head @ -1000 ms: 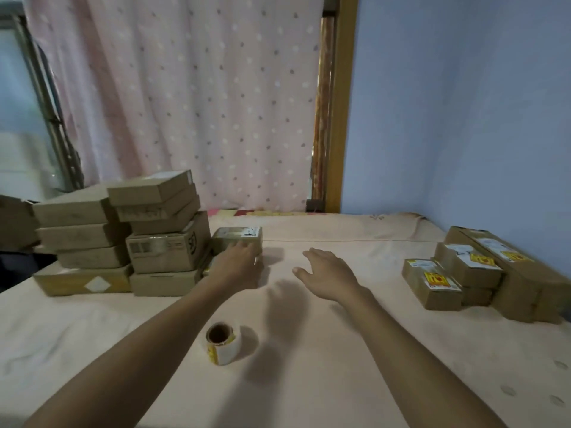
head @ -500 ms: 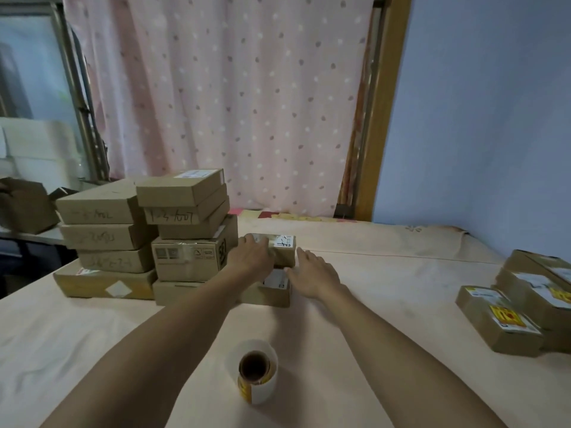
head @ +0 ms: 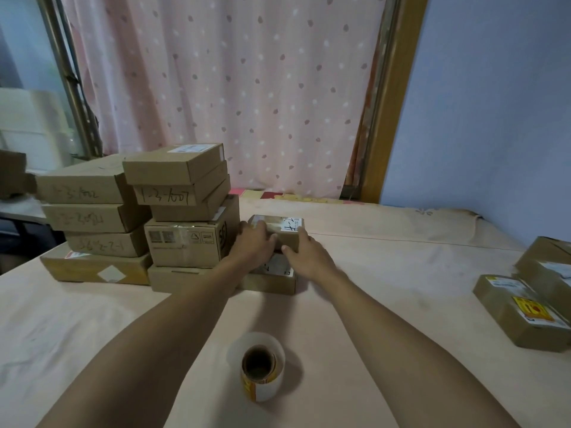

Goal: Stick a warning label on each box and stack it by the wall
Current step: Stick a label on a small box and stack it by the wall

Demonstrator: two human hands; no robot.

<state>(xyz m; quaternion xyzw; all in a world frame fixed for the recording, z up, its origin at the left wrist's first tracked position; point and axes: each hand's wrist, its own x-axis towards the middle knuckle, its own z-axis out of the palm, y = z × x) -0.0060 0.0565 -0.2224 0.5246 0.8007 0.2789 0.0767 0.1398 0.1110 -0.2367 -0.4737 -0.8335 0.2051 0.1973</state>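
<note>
Pickup: your left grip (head: 254, 246) and right grip (head: 309, 257) are clasping the box (head: 276, 223); next move is likely calling for the roll (head: 263, 367).

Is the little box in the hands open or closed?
Closed. The small box gripped by the left hand and right hand has a flat, shut top with a white label on it.

We see a surface draped in peach cloth (head: 386, 304). Directly on it: label roll (head: 262, 367) at near centre. Far left, in a row: diamond-sticker flat box (head: 92, 268), plain flat box (head: 176, 278), low box (head: 272, 281). Right edge: warning-labelled box (head: 519, 313), bigger box (head: 550, 267) just behind.
</note>
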